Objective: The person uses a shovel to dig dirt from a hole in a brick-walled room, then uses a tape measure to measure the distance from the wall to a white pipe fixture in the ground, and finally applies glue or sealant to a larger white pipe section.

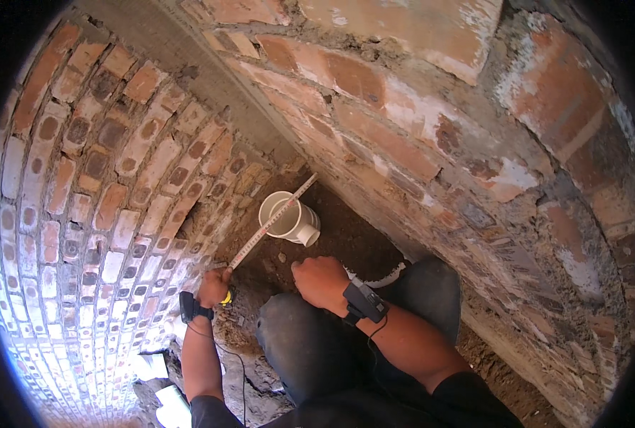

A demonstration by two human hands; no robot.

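Observation:
My left hand [214, 289] is closed around a tape measure, and a bit of its yellow case [227, 297] shows beside my wrist. The white blade [249, 244] runs out from my fingers toward the far corner. It passes across the open top of a white plastic pipe fitting [305, 214], which has a short round side branch [307, 234] turned toward me. My right hand [322, 282] is curled into a fist near that branch, apart from it and above my knees. Whatever the fist may hold is hidden.
Brick walls rise close on the left [121, 153] and right [403, 135], meeting beyond the fitting. Dark soil [353, 239] lies between them. A white curved edge [385, 278] shows behind my right wrist. White scraps [171, 403] lie at lower left. Thin cables hang from both wrist devices.

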